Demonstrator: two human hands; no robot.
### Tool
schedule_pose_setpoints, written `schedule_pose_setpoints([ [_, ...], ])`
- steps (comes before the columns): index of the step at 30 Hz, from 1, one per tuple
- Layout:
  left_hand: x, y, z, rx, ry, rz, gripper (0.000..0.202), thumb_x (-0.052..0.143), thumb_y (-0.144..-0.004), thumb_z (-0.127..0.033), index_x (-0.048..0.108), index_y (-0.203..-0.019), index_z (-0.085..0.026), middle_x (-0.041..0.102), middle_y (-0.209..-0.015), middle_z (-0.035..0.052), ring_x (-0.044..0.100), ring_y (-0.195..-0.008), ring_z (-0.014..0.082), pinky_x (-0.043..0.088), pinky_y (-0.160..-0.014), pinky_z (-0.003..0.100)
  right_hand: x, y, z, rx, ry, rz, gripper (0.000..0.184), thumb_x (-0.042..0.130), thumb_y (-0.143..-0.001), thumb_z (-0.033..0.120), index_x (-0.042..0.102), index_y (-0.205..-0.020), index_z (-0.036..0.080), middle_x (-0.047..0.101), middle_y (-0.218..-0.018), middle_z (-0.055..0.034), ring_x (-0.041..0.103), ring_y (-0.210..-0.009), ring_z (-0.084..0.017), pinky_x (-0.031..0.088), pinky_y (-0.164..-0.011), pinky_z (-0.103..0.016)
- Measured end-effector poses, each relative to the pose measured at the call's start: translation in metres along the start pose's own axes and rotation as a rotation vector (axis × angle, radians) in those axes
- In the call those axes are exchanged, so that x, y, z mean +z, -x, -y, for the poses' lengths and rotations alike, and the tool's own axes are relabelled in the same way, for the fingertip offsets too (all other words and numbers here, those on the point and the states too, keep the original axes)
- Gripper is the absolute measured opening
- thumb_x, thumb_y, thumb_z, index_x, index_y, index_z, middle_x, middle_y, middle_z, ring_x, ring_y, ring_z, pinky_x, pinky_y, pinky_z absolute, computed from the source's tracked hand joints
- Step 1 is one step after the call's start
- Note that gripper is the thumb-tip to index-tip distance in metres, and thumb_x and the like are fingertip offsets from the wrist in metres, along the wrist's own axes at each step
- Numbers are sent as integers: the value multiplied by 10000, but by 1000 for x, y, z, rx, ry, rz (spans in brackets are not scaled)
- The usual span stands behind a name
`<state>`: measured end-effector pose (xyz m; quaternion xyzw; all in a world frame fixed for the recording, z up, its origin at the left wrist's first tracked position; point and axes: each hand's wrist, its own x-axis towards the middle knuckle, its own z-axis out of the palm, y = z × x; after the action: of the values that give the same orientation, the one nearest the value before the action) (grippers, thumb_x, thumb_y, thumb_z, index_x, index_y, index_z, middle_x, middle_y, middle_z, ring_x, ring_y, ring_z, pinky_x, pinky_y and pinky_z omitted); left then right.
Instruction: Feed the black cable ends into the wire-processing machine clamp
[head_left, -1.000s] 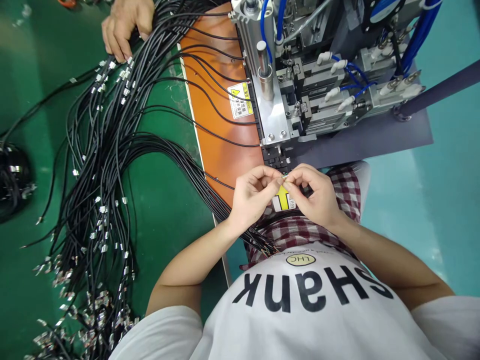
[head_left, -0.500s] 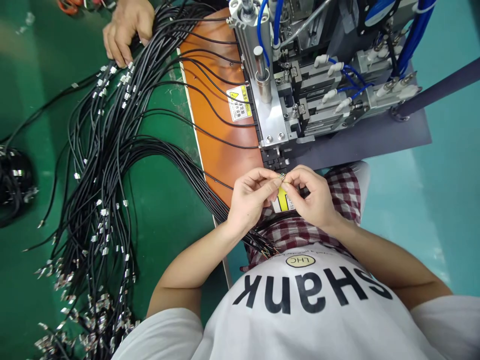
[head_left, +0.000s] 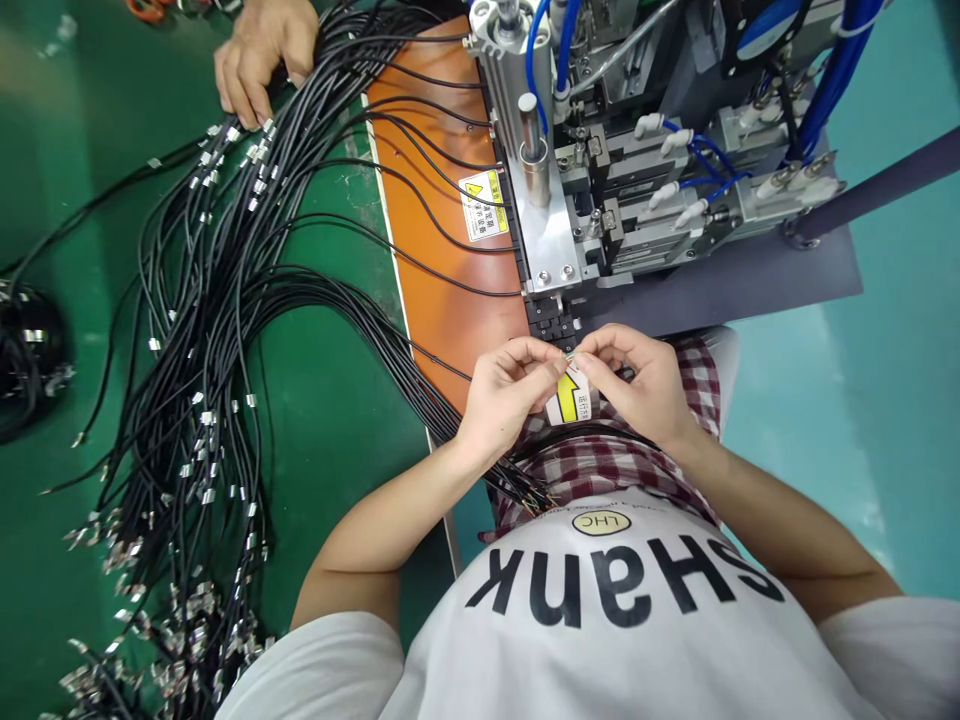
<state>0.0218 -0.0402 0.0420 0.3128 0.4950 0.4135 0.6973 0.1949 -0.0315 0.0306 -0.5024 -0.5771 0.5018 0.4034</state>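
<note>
In front of my lap, my left hand [head_left: 508, 392] pinches the stripped end of a black cable [head_left: 444, 362] between thumb and forefinger. My right hand [head_left: 639, 382] meets it at the fingertips, also pinching the thin coloured wires [head_left: 570, 357] at that end. The wires are tiny and mostly covered by the fingers. Just beyond my fingers stands the machine's front block [head_left: 553, 325]. A label with a yellow arrow [head_left: 574, 398] shows below and between my hands. A bundle of black cables [head_left: 360, 310] runs under my left wrist to my lap, with bare ends [head_left: 538, 497].
Several cables cross the orange board [head_left: 442, 270] into the metal press machine [head_left: 555, 240] with blue air hoses [head_left: 832, 85]. Many cables with shiny metal clips lie heaped on the green table [head_left: 330, 390]. Another person's hand [head_left: 262, 55] rests on cables at the upper left.
My right hand has shifted slightly right and its fingers have turned at the wire ends. The left hand keeps its pinch. The whole view has moved slightly.
</note>
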Motion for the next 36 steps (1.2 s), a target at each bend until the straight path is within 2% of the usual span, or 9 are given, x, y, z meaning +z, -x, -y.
schedule_pose_setpoints([
  [4,1,0,-2,12,-1,-9,150,771,-829,-281,676,-832,-165,496,-528,-51,395,-461,52,295,-440,183,6,6,-2,-9,-6,-9,78,635,-936,263,641,-884,205,637,-792,1,586,-677,-131,444,-621,-289],
  [7,0,1,-2,6,1,-4,165,777,-825,-294,676,-833,-164,485,-525,-53,393,-463,53,293,-440,183,7,9,-1,-111,76,-75,63,629,-927,229,641,-870,206,620,-813,-3,575,-707,-130,466,-671,-292],
  [9,-1,1,-2,7,-1,17,176,785,-820,-303,684,-845,-161,487,-528,-53,389,-466,52,290,-443,186,2,9,-1,-140,96,-70,65,649,-914,236,655,-857,206,629,-817,-6,573,-720,-135,469,-688,-294],
  [11,-1,2,-1,18,-4,46,191,799,-808,-310,695,-853,-157,506,-543,-46,392,-474,51,297,-449,190,-5,5,0,-43,-3,29,101,664,-918,286,669,-861,203,643,-800,-8,581,-708,-138,470,-672,-291],
  [14,-1,2,-1,32,-13,66,219,825,-782,-323,705,-846,-151,552,-578,-32,409,-484,49,318,-461,193,-15,-5,1,179,-245,187,197,687,-914,379,675,-851,193,624,-725,6,566,-649,-126,467,-633,-272],
  [17,0,3,-2,34,-14,65,242,842,-763,-336,706,-838,-151,585,-601,-23,432,-490,50,339,-472,192,-17,-13,0,269,-349,229,238,742,-869,415,686,-833,186,599,-684,20,528,-608,-109,449,-595,-251],
  [21,-1,2,-2,35,-11,73,245,846,-759,-337,711,-839,-149,594,-604,-21,443,-494,51,351,-481,190,-15,-13,-2,302,-380,227,235,798,-818,398,699,-837,185,610,-695,23,530,-598,-101,454,-576,-240],
  [28,-2,2,-1,42,-35,83,215,836,-774,-319,716,-844,-155,612,-630,-21,447,-498,45,363,-488,185,-17,-12,-3,276,-393,202,213,789,-830,382,712,-828,183,630,-711,17,532,-590,-91,465,-579,-235],
  [36,-2,2,-1,48,-46,90,212,832,-778,-318,718,-849,-154,602,-622,-21,448,-504,49,360,-487,187,-19,-10,-3,311,-364,239,218,814,-800,376,722,-853,186,660,-740,9,556,-611,-99,476,-581,-236],
])
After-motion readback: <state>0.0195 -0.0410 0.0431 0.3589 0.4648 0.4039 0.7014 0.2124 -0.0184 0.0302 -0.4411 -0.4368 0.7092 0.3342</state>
